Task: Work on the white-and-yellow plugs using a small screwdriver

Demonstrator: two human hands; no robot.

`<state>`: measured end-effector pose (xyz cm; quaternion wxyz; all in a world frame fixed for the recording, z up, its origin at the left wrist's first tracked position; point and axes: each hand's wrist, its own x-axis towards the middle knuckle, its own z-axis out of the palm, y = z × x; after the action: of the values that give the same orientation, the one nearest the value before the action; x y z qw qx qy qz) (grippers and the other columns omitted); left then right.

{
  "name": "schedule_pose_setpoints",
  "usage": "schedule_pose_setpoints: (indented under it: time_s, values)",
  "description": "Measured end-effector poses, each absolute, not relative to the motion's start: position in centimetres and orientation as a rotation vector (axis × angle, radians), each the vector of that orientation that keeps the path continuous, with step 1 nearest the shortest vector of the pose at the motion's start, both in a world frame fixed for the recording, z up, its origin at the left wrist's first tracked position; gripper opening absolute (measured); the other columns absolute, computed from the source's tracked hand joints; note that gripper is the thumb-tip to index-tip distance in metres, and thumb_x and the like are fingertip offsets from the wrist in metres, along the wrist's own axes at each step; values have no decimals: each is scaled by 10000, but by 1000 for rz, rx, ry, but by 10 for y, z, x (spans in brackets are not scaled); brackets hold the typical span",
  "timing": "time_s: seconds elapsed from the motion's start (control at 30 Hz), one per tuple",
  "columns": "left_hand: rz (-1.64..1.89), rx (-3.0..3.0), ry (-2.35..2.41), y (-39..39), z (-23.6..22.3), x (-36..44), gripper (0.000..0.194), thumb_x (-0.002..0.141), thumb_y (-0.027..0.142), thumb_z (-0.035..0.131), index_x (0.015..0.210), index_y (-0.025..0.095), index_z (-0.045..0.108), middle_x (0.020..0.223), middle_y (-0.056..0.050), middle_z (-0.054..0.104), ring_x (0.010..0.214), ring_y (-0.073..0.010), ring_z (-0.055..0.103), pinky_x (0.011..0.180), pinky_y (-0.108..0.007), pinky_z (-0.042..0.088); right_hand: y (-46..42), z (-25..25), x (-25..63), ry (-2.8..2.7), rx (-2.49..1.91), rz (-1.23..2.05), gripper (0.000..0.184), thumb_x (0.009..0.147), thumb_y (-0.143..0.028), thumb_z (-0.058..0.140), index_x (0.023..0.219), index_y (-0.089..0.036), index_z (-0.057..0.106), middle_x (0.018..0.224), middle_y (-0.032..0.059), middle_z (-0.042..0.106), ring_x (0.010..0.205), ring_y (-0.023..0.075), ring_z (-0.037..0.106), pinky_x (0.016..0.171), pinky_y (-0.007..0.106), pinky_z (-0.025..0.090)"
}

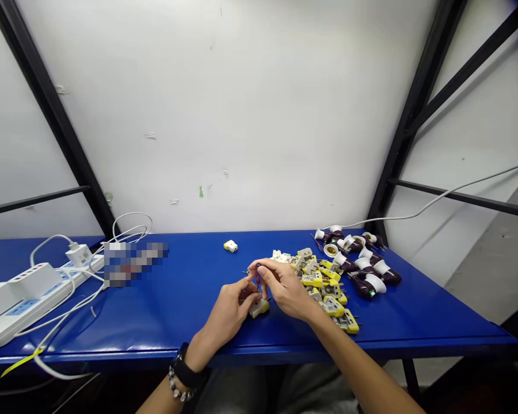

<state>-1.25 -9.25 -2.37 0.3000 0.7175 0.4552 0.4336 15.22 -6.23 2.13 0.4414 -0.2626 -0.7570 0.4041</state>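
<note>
My left hand (232,309) is closed around a small yellow and white plug part (259,309) just above the blue table (176,310). My right hand (284,286) meets it from the right, its fingers pinched on a tiny dark piece (252,272) above the plug part. Right beside my right hand lies a heap of several yellow and white plug parts (323,282). A black watch and a bead bracelet sit on my left wrist.
Several dark lamp sockets with white ends (362,261) lie at the far right of the table. One lone plug part (230,246) sits near the wall. White power strips (21,293) with chargers and cables fill the left end. Black frame bars (60,126) slant up both sides.
</note>
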Motion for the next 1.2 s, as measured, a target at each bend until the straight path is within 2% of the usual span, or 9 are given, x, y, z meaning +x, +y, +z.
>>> schedule_pose_setpoints:
  time_s: [0.17,0.3,0.47,0.57,0.67,0.77,0.9,1.07,1.2]
  values:
    - [1168,1899,1244,-94,-23,-9,142,921,270,569,868,174,659,807,-38,734,732,-188,689,653,-247,531,-60,13,147,-1753,-687,981,285,937,-441,624,1052,-188,687,873,46,716,562,119,591,528,237,492]
    - [1196,1948,1162,-96,-24,-9,210,950,257,521,1054,165,679,886,-50,737,777,-188,696,682,-253,553,-60,8,142,-1786,-715,854,327,1033,-410,439,1115,-192,669,812,41,710,580,131,595,558,251,494]
    - [1210,1957,1162,-96,-27,-9,222,967,245,495,942,164,700,898,-59,751,797,-192,711,717,-258,564,-61,4,142,-1804,-655,976,422,1045,-454,396,1349,-208,556,902,35,703,552,111,557,540,246,483]
    - [1243,1878,1159,-96,-26,-9,134,941,262,568,946,168,665,885,-51,746,817,-202,721,716,-262,577,-61,1,141,-1769,-682,950,375,988,-477,536,1228,-202,620,841,19,672,552,115,557,529,243,476]
    - [1248,1871,1141,-96,-25,-9,159,955,278,552,1016,169,650,926,-54,735,818,-194,713,715,-259,571,-61,0,141,-1758,-683,939,333,1020,-458,468,1071,-189,657,792,18,648,535,112,537,520,243,466]
    - [1246,1966,1145,-96,-25,-10,236,995,271,461,933,160,660,853,-45,709,743,-168,667,681,-240,530,-61,1,141,-1775,-629,976,387,1054,-443,362,1106,-181,644,832,33,654,523,105,512,519,245,465]
    - [1260,2005,1177,-97,-26,-10,297,1013,284,429,838,159,633,780,-34,686,690,-155,627,638,-227,493,-62,2,142,-1802,-631,966,336,1050,-408,375,1062,-182,624,802,18,629,518,101,490,522,235,456]
    - [1233,1966,1125,-99,-25,-9,243,998,299,477,926,159,663,879,-54,722,769,-181,676,673,-242,542,-63,3,144,-1823,-627,949,276,1023,-389,429,1024,-188,619,801,13,621,578,113,524,556,237,460]
    - [1228,1914,1179,-97,-26,-8,194,963,307,551,848,173,632,808,-38,725,732,-185,705,676,-252,561,-62,2,143,-1759,-687,946,287,956,-461,574,1069,-200,618,814,12,624,617,129,568,554,238,465]
